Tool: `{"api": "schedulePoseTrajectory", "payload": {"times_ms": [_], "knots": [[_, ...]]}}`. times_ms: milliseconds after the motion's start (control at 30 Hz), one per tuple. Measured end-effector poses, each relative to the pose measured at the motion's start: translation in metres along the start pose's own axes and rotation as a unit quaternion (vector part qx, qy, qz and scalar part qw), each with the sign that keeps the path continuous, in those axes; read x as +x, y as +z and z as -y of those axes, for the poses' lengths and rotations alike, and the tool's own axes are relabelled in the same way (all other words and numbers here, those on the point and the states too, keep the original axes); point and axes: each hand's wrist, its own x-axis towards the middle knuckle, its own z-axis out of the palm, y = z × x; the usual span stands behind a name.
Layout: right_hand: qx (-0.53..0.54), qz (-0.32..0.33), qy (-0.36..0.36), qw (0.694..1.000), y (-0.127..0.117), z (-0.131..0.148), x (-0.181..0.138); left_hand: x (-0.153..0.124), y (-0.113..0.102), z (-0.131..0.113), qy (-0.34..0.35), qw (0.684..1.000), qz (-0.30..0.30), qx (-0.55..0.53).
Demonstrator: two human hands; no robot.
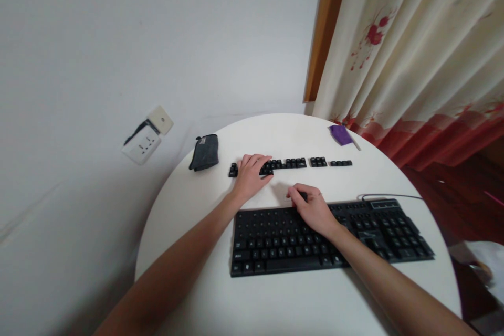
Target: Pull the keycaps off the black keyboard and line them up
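Note:
A black keyboard (285, 264) lies across the front of a round white table. Its upper left rows show bare key stems, while the lower rows have their keycaps. Behind it stand loose black keycaps (295, 163) in rows. My left hand (251, 172) rests over the left end of these rows, fingers spread and touching some caps. My right hand (312, 207) is closed above the keyboard's top edge, around a small black thing (303, 196) mostly hidden by the fingers. What it is, I cannot make out.
A dark zipped pouch (205, 152) lies at the table's (189, 294) left edge. Toward the back right are a purple cloth (340, 135) and a thin pale stick (355, 142). The keyboard cable (394, 195) runs off to the right. A wall with a socket (142, 144) and a curtain (413, 63) border the table.

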Motion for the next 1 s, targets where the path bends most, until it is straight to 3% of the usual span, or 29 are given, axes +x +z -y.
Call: {"api": "schedulePoseTrajectory", "payload": {"times_ms": [1000], "knots": [[0.010, -0.001, 0.017, 1.000, 0.0011, -0.0034, -0.0003, 0.0011, 0.0011, -0.0020, -0.036, 0.999, 0.009, 0.005]]}}
